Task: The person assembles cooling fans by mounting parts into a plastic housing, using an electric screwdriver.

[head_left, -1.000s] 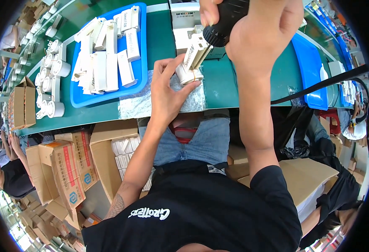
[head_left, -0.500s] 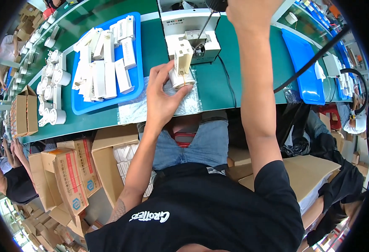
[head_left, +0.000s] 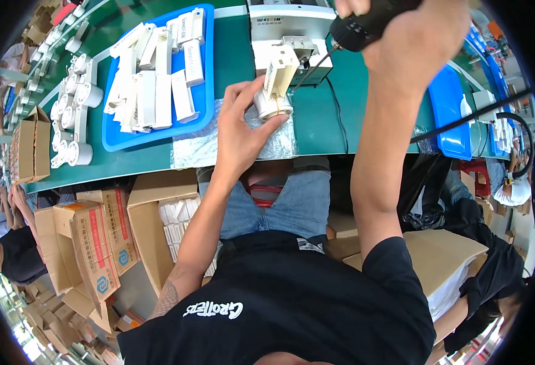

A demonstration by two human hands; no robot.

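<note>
On the green counter beside the blue tray, screwing step: left hand clamped on white part, right hand tight around black screwdriver; next, tip straight into the screw.

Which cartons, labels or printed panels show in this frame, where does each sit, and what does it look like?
Open cardboard carton: below the bench at left, brown, with red and blue print.
Open carton: beside it, brown, white parts inside.
Small carton: far left bench edge, brown, open.
Machine panel: white box at top centre, a dark printed strip on its face.
White parts: in the blue tray, some with faint labels.
</note>
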